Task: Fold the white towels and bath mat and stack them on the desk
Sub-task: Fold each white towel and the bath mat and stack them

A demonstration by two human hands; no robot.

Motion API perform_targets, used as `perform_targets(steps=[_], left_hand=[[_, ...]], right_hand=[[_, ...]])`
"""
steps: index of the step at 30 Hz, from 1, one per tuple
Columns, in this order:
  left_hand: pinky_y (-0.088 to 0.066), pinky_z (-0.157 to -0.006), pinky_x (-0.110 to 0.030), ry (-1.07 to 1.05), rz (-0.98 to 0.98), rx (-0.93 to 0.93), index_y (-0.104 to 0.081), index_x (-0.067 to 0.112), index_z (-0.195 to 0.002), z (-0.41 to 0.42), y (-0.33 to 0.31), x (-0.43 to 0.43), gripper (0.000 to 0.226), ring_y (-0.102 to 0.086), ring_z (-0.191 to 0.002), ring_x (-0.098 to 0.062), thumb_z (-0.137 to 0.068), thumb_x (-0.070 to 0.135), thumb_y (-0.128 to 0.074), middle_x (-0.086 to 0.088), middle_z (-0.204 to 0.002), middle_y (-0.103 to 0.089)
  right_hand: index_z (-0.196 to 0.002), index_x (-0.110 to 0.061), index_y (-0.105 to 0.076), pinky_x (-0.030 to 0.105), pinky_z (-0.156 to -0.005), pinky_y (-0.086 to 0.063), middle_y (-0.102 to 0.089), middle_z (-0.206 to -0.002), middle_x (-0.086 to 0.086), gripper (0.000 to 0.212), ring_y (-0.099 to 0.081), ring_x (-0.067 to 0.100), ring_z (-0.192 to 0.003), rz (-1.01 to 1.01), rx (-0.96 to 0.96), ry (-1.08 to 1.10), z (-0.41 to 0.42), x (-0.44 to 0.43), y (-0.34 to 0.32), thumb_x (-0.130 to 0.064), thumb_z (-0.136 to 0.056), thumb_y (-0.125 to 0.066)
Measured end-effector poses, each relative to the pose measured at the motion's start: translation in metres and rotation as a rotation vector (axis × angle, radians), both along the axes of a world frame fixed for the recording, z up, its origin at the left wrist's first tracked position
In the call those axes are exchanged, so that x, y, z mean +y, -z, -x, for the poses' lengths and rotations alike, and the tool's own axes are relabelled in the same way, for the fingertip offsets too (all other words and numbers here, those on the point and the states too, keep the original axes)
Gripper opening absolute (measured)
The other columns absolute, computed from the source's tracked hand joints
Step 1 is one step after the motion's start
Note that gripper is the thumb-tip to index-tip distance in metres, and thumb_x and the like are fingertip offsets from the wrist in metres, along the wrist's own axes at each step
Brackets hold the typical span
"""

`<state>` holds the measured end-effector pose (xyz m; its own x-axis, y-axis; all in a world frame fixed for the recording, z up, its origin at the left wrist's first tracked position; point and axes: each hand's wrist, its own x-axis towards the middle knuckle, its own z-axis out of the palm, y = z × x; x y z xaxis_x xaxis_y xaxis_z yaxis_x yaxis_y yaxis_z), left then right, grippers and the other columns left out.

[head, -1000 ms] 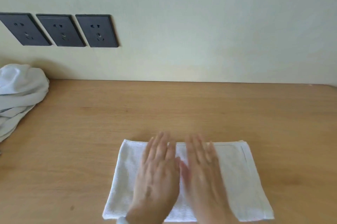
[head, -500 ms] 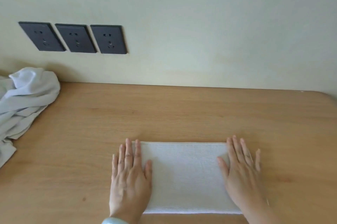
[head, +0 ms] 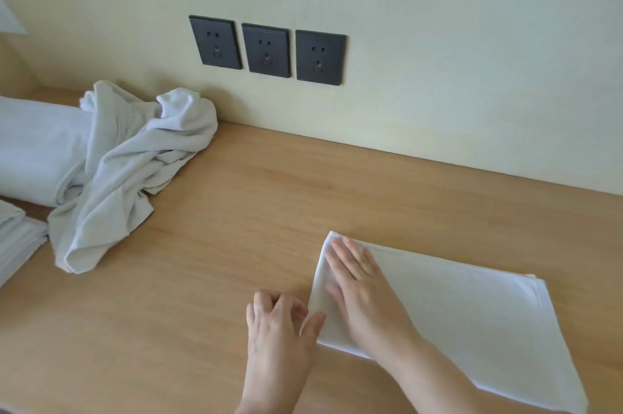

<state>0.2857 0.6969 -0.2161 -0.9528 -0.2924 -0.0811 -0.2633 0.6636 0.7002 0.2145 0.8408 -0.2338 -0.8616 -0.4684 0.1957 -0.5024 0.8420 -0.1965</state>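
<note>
Both hands work at the lower centre of the frame: the right hand lies flat with straight fingers, pressing the left end of the folded towel, while the left hand sits just beside that end with its fingers curled and its thumb against the towel's edge. Whether it actually pinches the cloth I cannot tell. The folded towel lies flat on the bench at lower right, its layers slightly offset at the far right corner. If the left hand tugs or lifts that edge while the right presses, I judge the layers could slide apart and spoil the fold. At upper left a crumpled towel lies draped partly over a larger white bundle, so pulling it free could drag the bundle along. More white cloth shows at the left edge. The bench is pale smooth wood set against a cream wall carrying three dark sockets.
</note>
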Motion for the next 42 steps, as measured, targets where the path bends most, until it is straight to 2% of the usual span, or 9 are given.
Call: perform_targets(steps=[4, 16, 23, 27, 29, 31, 35, 38, 42], left_hand=[[-0.028, -0.088, -0.018, 0.024, 0.093, -0.046, -0.051, 0.029, -0.080, 0.000, -0.007, 0.002, 0.026, -0.033, -0.093, -0.010, -0.087, 0.053, -0.060, 0.010, -0.098, -0.035], [-0.032, -0.090, -0.025, 0.087, 0.046, 0.033, -0.061, 0.020, -0.075, -0.010, 0.006, -0.008, 0.025, -0.034, -0.090, -0.013, -0.089, 0.040, -0.064, 0.007, -0.094, -0.038], [-0.046, -0.068, -0.029, 0.059, 0.084, 0.111, -0.050, 0.028, -0.061, -0.014, 0.012, -0.006, 0.039, -0.038, -0.072, -0.012, -0.064, 0.027, -0.088, 0.011, -0.083, -0.037], [-0.052, -0.091, -0.041, 0.134, 0.198, 0.260, -0.051, 0.014, -0.113, -0.009, 0.002, 0.004, 0.025, -0.053, -0.105, -0.021, -0.088, 0.017, -0.054, -0.001, -0.119, -0.049], [-0.028, -0.117, -0.034, 0.273, 0.196, 0.236, -0.035, 0.014, -0.143, 0.006, -0.012, 0.018, 0.052, -0.028, -0.143, -0.018, -0.094, 0.020, -0.019, -0.001, -0.153, -0.030], [-0.003, -0.122, -0.026, 0.403, 0.176, 0.185, -0.016, 0.016, -0.154, 0.026, -0.014, 0.033, 0.071, 0.006, -0.149, -0.009, -0.088, 0.032, 0.005, 0.004, -0.162, -0.003], [-0.007, -0.116, -0.039, 0.594, 0.496, 0.133, -0.027, 0.021, -0.152, 0.049, 0.013, 0.044, 0.059, -0.011, -0.149, -0.024, -0.098, 0.039, -0.015, -0.005, -0.161, -0.019], [-0.009, -0.116, -0.048, 0.552, 0.612, 0.086, -0.026, 0.028, -0.153, 0.045, 0.025, 0.039, 0.058, -0.013, -0.149, -0.023, -0.099, 0.048, -0.020, -0.001, -0.161, -0.019], [-0.004, -0.117, -0.050, 0.501, 0.696, 0.091, -0.025, 0.027, -0.153, 0.042, 0.029, 0.037, 0.064, -0.008, -0.150, -0.021, -0.098, 0.054, -0.009, 0.000, -0.161, -0.018]], right_hand=[[-0.139, -0.003, -0.047, 0.037, -0.115, -0.015, -0.041, -0.149, 0.009, 0.053, -0.037, 0.023, -0.139, -0.050, -0.052, 0.055, 0.024, -0.018, 0.007, -0.031, -0.099, -0.028], [-0.154, -0.015, -0.013, 0.036, -0.119, -0.001, -0.004, -0.162, -0.004, 0.062, 0.004, 0.008, -0.148, -0.110, -0.088, 0.038, 0.018, -0.018, 0.006, -0.045, -0.100, -0.013], [-0.154, -0.015, -0.015, 0.038, -0.119, -0.005, -0.006, -0.161, -0.004, 0.061, 0.001, 0.009, -0.149, -0.096, -0.104, 0.040, 0.017, -0.019, 0.005, -0.044, -0.100, -0.018], [-0.154, -0.017, -0.011, 0.033, -0.120, -0.001, -0.005, -0.161, -0.008, 0.059, 0.003, 0.004, -0.147, 0.067, -0.146, 0.007, 0.016, -0.019, -0.002, -0.040, -0.102, -0.022], [-0.153, -0.020, -0.012, 0.024, -0.120, 0.000, -0.004, -0.158, -0.015, 0.054, 0.005, -0.003, -0.145, 0.373, -0.207, 0.086, 0.013, -0.017, -0.014, -0.029, -0.104, -0.032], [-0.152, -0.019, -0.017, 0.020, -0.119, -0.004, -0.007, -0.154, -0.018, 0.053, 0.000, -0.004, -0.145, 0.539, -0.169, 0.251, 0.004, -0.006, -0.018, -0.018, -0.103, -0.036], [-0.149, -0.010, -0.031, 0.041, -0.117, -0.020, -0.027, -0.156, 0.002, 0.054, -0.018, 0.015, -0.147, 0.189, -0.072, 0.345, -0.026, 0.049, 0.001, -0.036, -0.103, -0.019], [-0.152, -0.013, -0.025, 0.042, -0.117, -0.013, -0.019, -0.160, 0.001, 0.058, -0.010, 0.014, -0.149, 0.006, -0.114, 0.390, -0.048, 0.115, 0.009, -0.043, -0.102, -0.018], [-0.151, -0.021, -0.026, 0.030, -0.119, -0.013, -0.015, -0.160, -0.012, 0.052, -0.009, 0.000, -0.146, 0.192, -0.185, 0.563, -0.079, 0.201, -0.007, -0.042, -0.103, -0.024]])
